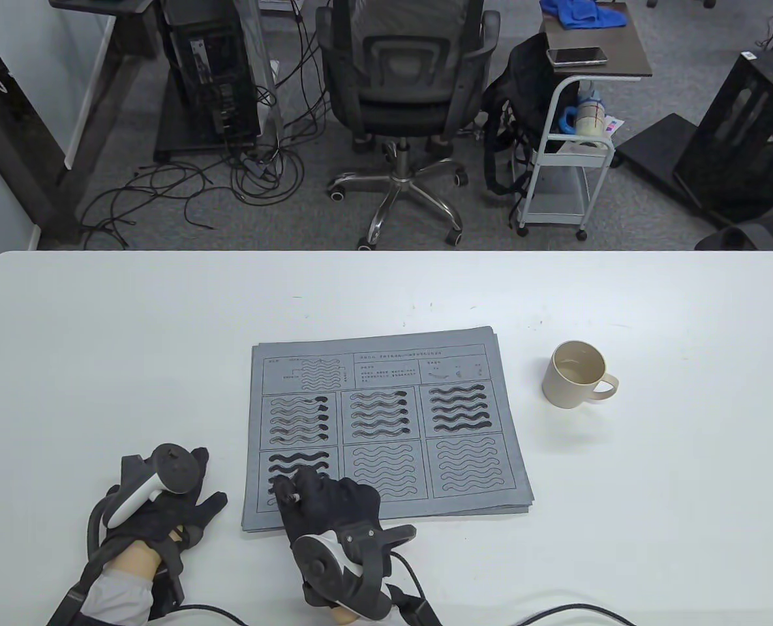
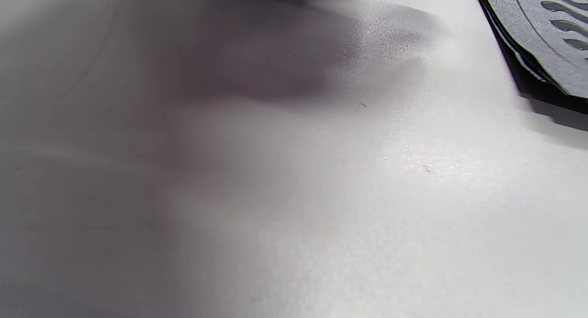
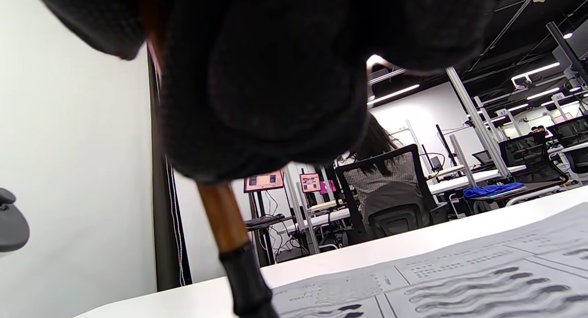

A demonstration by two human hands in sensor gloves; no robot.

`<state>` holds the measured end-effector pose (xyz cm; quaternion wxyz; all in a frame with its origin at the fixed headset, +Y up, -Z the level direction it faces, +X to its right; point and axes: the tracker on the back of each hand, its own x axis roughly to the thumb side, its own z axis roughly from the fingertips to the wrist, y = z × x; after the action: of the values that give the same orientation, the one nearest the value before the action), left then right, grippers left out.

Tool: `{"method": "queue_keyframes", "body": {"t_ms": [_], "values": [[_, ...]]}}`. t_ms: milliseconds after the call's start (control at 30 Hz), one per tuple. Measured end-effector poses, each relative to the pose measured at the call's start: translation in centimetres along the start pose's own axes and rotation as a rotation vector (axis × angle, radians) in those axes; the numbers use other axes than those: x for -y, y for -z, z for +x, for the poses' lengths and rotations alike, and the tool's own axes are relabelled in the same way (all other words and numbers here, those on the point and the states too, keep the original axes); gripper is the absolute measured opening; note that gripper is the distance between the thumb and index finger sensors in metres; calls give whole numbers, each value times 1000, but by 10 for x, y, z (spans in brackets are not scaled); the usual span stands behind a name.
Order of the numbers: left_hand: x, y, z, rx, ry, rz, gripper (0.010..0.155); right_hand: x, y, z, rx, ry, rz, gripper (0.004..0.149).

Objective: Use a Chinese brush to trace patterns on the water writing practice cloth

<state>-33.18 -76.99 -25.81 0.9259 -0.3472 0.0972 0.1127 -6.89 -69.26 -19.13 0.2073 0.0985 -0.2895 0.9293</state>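
The right hand (image 1: 334, 505) pinched the brush (image 3: 229, 235), held nearly upright over the lower-left panel of the grey cloth (image 1: 386, 424) in the middle of the table (image 1: 99, 339). Untraced waves lay to its right. The left hand (image 1: 164, 502) rested flat, fingers spread, just beside the cloth's left edge.

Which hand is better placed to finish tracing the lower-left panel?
Right. The right hand holds the brush over the lower-left panel of the practice cloth. The left hand rests on the table beside the cloth, holding nothing.
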Motion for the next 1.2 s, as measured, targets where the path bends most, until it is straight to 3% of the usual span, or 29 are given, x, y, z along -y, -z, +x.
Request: {"method": "queue_keyframes", "body": {"t_ms": [1200], "values": [[0, 0, 0, -4, 1, -7, 79, 3, 3, -8, -28, -33, -15, 44]]}}
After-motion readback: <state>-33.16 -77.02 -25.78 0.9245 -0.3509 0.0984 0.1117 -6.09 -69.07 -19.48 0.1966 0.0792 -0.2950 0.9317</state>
